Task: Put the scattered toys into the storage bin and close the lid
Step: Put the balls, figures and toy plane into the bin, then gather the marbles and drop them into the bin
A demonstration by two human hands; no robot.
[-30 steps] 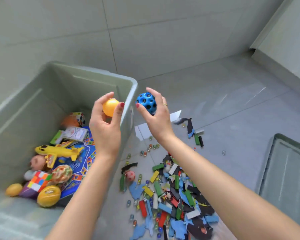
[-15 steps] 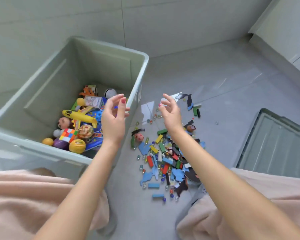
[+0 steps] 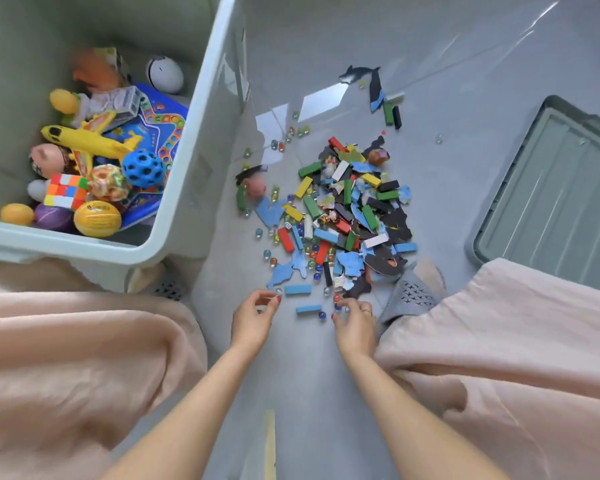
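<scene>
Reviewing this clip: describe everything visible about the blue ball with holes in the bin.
The blue ball is round, bright blue and pitted all over with dark holes; it looks like rubber or foam. It lies loose inside the storage bin, on the blue game board, beside the yellow toy plane and a patterned ball. Neither hand touches it.

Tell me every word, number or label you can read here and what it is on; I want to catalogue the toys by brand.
None can be read.
Yellow ball in the bin: dark print, too blurred.
Blue game board: markings too small.
Grey box: print blurred.
White dice on the floor: spots too small to count.
</scene>
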